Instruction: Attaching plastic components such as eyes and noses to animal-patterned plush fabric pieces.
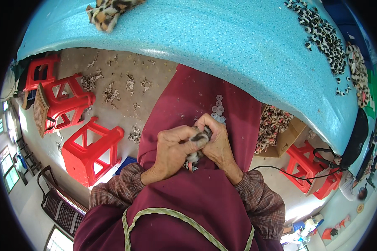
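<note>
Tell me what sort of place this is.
Likely a workshop: black-and-white parts heaped on a blue table, a box of patterned pieces, and scraps on the floor.

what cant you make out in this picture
All in the head view:
furry spotted piece: mostly hidden by the left hand and right hand
second furry piece: cut off by the upper edge
cardboard box: partly hidden by the blue tabletop
black-and-white parts: too small and heaped to count

Bright daylight glares through windows, highlights streak the blue tabletop, and fisheye distortion bends edges.
</note>
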The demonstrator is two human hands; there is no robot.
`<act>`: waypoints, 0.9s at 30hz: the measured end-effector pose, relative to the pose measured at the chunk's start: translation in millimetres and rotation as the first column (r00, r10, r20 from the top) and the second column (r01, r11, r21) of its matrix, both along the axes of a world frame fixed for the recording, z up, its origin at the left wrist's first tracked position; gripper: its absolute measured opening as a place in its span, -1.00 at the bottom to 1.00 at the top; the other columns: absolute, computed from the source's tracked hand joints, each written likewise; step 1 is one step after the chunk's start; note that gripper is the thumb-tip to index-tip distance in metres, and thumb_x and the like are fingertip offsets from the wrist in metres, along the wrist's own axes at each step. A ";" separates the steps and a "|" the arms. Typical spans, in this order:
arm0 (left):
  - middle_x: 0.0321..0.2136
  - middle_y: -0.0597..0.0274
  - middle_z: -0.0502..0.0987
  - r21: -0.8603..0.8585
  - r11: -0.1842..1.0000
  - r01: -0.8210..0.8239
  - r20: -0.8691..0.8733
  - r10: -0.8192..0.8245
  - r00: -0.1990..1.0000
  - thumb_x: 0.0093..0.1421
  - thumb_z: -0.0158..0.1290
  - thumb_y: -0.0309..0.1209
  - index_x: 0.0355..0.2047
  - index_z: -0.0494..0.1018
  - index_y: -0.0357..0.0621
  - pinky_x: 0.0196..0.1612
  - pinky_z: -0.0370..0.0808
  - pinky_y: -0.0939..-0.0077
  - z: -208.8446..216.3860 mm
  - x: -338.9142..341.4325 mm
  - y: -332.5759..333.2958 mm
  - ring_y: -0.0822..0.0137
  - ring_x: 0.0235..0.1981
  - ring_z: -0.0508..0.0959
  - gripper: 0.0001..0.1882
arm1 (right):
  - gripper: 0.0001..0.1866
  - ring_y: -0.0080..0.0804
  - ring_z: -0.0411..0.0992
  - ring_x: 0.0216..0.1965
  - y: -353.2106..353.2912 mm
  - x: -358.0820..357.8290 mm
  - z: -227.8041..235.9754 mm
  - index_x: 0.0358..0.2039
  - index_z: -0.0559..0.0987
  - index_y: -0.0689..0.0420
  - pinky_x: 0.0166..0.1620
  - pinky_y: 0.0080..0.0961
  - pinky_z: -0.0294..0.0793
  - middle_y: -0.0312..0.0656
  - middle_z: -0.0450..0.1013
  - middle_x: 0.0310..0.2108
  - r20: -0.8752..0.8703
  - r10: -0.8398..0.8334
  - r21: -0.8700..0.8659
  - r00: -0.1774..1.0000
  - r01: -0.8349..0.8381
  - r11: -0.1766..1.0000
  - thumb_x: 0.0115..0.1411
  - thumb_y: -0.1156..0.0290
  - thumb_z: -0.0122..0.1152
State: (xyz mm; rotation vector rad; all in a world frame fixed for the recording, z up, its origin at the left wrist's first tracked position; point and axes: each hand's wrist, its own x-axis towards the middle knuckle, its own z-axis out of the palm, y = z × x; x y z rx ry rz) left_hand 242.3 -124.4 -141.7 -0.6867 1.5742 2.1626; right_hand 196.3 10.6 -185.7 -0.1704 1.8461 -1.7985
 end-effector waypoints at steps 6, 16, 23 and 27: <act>-0.42 0.26 0.55 0.225 0.861 -0.456 0.207 0.416 0.886 0.20 0.02 -0.47 -0.30 0.48 -0.31 -0.33 0.49 0.63 -16.1 -3.8 -9.4 0.53 -0.44 0.52 -0.86 | -0.78 -0.65 0.42 -0.33 11.4 -1.5 14.8 -0.28 0.50 0.24 -0.24 -0.67 0.42 -0.30 0.45 -0.36 0.412 -0.101 -0.087 0.906 0.150 0.985 0.01 0.69 0.20; -0.34 0.28 0.56 0.061 0.979 -0.196 0.064 0.192 0.979 0.05 0.04 -0.71 -0.21 0.47 -0.30 -0.23 0.48 0.64 -20.6 -2.8 -3.6 0.54 -0.35 0.52 -0.74 | -0.79 -0.62 0.42 -0.35 11.8 1.4 15.2 -0.28 0.56 0.27 -0.25 -0.68 0.43 -0.32 0.47 -0.38 0.362 -0.152 -0.092 0.920 0.197 0.976 0.02 0.68 0.18; -0.41 0.33 0.54 -0.187 0.975 -0.118 -0.154 0.090 0.984 -0.01 0.00 -0.77 -0.27 0.48 -0.30 -0.30 0.47 0.68 -27.5 3.3 -2.3 0.55 -0.40 0.50 -0.72 | -0.78 -0.50 0.40 -0.47 8.1 4.8 32.5 -0.40 0.53 0.23 -0.43 -0.61 0.34 -0.23 0.39 -0.47 -0.262 -0.039 0.099 0.964 0.067 0.993 -0.11 0.73 0.19; -0.39 0.27 0.56 0.205 0.918 -0.340 0.075 0.332 0.940 0.08 0.03 -0.71 -0.23 0.48 -0.27 -0.29 0.52 0.64 -24.1 0.2 0.7 0.50 -0.39 0.54 -0.77 | -0.79 -0.55 0.40 -0.45 0.1 3.4 42.8 -0.33 0.51 0.24 -0.42 -0.62 0.40 -0.23 0.41 -0.39 0.184 -0.278 -0.100 0.943 0.299 0.949 -0.04 0.70 0.21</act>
